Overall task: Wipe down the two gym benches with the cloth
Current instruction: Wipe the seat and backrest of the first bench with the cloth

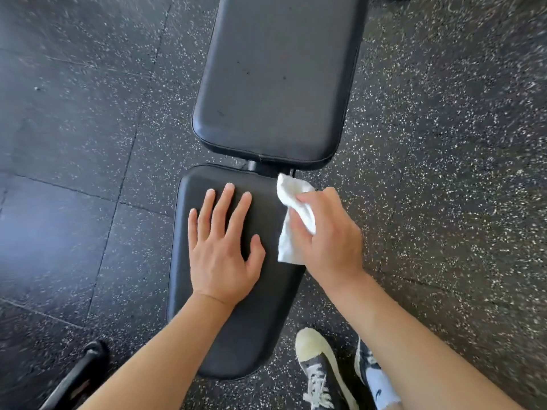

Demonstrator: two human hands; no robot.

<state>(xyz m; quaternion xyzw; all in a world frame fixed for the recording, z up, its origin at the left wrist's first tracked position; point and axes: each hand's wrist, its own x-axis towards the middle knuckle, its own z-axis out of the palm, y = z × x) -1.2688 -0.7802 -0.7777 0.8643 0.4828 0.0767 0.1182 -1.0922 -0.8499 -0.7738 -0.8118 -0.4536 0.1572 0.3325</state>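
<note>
A black padded gym bench [260, 291] is seen from above on a dark rubber floor [444, 143] w/ pale speckles and tile seams. The bench is made up of 2 pads: a near seat pad and a longer back pad [275, 84], separated by a narrow gap where a bit of frame is shown. The left hand [222, 250] is laid flat on the seat pad, fingers spread, nothing gripped. A white cloth [291, 220] is pinched by the right hand [325, 232] at the seat pad's right edge, near the gap. Sneakers [322, 371] are seen on the floor right of the bench's near end; a black bar [77, 377] is seen bottom left. Open floor is left on both sides of the bench.
</note>
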